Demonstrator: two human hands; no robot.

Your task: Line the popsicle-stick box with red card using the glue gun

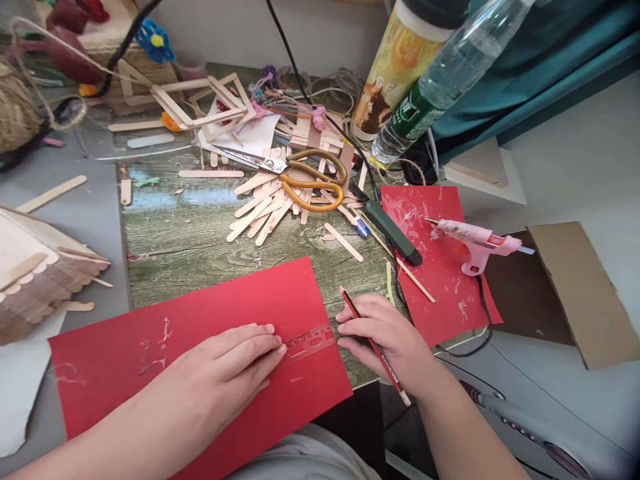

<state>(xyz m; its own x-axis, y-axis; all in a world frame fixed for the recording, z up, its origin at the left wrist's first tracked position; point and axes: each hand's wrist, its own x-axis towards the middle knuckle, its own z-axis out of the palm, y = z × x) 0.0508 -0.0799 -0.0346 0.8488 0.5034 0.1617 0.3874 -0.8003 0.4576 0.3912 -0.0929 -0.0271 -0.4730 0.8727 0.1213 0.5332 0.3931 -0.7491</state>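
My left hand (227, 367) rests flat over a clear ruler (315, 341) on red card (273, 293); my right hand (397, 340) holds a pencil (375, 348).

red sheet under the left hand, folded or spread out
Spread out: the red sheet lies flat beneath the left hand and clear ruler, with no fold showing.

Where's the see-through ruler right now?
In the head view, the see-through ruler lies on the large red sheet, below the picture's centre, its visible part showing between the left hand and the right hand.
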